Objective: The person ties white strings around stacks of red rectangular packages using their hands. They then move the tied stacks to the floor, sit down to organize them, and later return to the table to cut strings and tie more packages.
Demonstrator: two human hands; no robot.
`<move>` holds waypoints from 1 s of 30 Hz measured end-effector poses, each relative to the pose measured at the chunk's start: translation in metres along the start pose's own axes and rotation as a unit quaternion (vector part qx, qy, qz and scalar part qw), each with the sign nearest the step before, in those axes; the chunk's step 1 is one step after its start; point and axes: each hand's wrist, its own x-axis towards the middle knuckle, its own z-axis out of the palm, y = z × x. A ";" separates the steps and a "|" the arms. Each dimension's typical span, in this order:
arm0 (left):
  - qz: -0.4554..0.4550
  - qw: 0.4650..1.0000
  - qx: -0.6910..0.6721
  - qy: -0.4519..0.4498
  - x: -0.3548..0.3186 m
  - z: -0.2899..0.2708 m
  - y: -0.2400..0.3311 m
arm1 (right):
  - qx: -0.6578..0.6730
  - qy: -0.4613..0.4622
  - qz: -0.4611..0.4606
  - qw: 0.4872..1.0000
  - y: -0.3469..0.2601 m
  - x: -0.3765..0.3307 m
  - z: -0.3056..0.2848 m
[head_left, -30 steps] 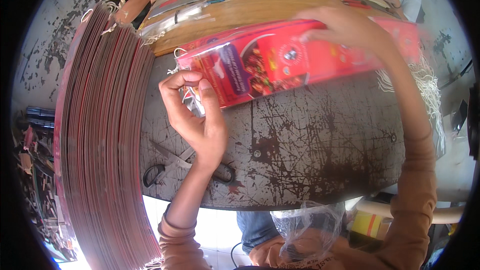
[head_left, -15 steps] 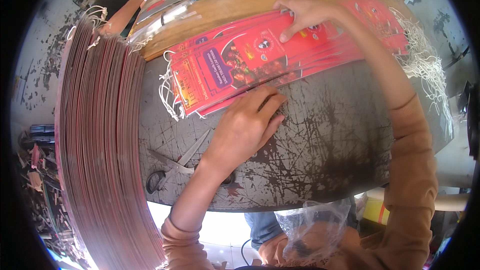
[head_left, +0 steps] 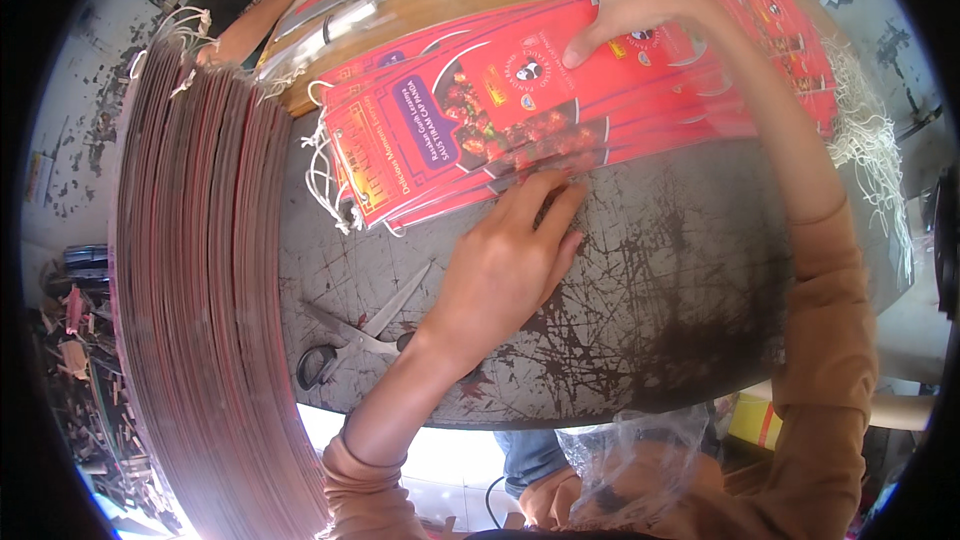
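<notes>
Head view: both hands are squaring up the red bags point(head_left: 560, 110) at the counter's point(head_left: 650, 290) far side. Left hand point(head_left: 500, 270) fingers together, flat on the near edge; right hand point(head_left: 625, 5) fingers spread on top. Next probably needs even edges.

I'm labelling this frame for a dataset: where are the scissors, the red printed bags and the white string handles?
scissors point(head_left: 365, 332): head view, where the blades cross.
red printed bags point(head_left: 470, 115): head view, top bag's printed face.
white string handles point(head_left: 322, 170): head view, loops at the bags' left end.
</notes>
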 end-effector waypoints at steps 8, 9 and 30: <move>0.012 0.999 0.032 0.004 -0.001 0.001 0.002 | -0.234 0.180 -0.043 0.955 -0.040 -0.069 0.014; 0.033 0.998 0.042 0.014 -0.002 0.000 0.000 | -0.234 0.152 -0.013 0.960 -0.049 -0.080 0.013; -0.223 0.818 -0.328 0.417 -0.020 -0.069 -0.044 | -0.158 0.347 -0.177 0.907 -0.035 -0.119 0.061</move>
